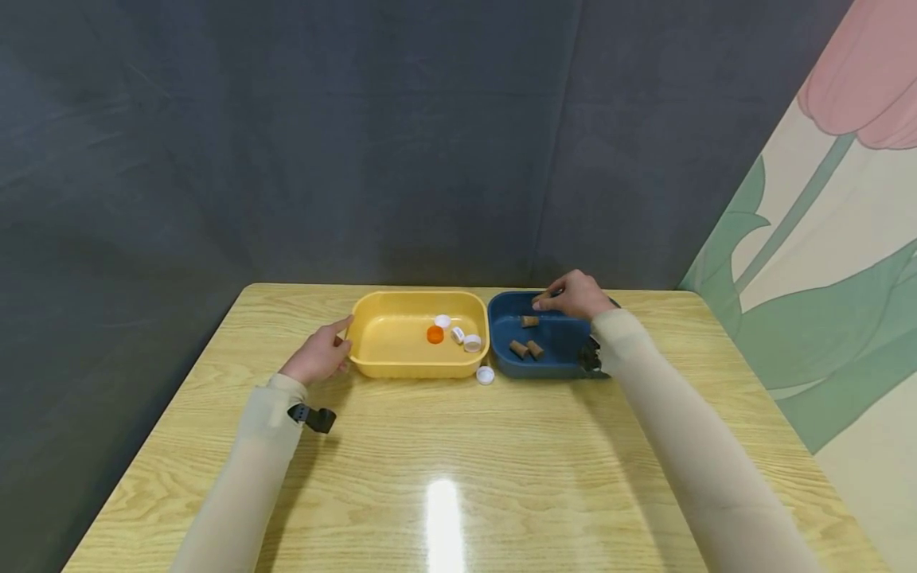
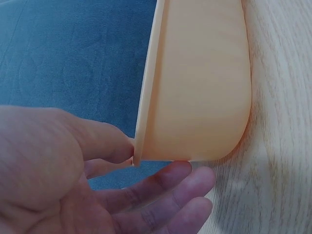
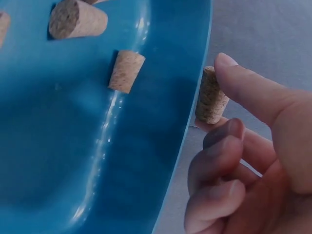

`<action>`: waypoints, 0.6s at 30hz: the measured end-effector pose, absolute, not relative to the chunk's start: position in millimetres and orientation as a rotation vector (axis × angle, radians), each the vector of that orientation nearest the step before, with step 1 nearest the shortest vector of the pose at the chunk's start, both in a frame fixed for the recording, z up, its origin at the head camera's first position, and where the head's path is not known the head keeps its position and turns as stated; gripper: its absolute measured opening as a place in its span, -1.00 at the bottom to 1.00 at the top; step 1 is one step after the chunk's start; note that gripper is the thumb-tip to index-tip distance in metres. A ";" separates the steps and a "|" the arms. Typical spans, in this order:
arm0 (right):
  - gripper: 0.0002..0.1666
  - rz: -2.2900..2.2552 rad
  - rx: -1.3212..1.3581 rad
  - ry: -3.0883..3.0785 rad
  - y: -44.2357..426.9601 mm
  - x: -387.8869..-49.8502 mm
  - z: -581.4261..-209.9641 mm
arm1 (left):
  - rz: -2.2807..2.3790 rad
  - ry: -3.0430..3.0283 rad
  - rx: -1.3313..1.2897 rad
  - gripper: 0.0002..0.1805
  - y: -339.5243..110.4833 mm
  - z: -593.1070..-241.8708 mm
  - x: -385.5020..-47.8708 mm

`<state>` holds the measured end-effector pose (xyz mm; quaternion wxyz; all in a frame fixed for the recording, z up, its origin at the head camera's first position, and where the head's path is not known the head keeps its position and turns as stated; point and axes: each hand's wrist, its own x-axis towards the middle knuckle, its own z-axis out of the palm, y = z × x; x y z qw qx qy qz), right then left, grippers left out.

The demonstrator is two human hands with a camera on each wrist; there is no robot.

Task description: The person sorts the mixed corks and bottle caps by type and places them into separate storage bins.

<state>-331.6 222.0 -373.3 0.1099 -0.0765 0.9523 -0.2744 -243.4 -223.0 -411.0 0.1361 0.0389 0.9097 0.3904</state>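
Note:
My left hand (image 1: 318,356) is at the left end of a yellow plastic tray (image 1: 411,371). In the left wrist view its thumb and index finger touch the tray's rim (image 2: 147,87), while the other fingers spread loosely below. Above the far side of a blue plastic tray (image 1: 552,371), my right hand (image 1: 579,296) pinches a tapered cork stopper (image 3: 211,97) between thumb and index finger. Three more corks lie in the blue tray, among them one cork (image 1: 529,321) near its far wall. The yellow tray holds an orange bottle cap (image 1: 435,334) and several white caps (image 1: 472,343).
One white cap (image 1: 485,375) lies on the wooden table (image 1: 372,469) in front of where the two trays meet. A dark curtain (image 1: 401,143) hangs behind the table. A wall with a painted flower (image 1: 860,215) stands on the right.

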 end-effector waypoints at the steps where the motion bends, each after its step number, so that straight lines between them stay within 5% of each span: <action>1: -0.52 -0.795 -0.220 2.793 221.6 -332.8 -374.5 | 1.129 2.633 0.111 -0.37 -223.0 -410.5 -243.2; 18: -0.31 -0.602 -0.108 2.734 212.9 -341.2 -378.9 | 1.119 2.632 0.109 -0.36 -221.6 -406.6 -241.1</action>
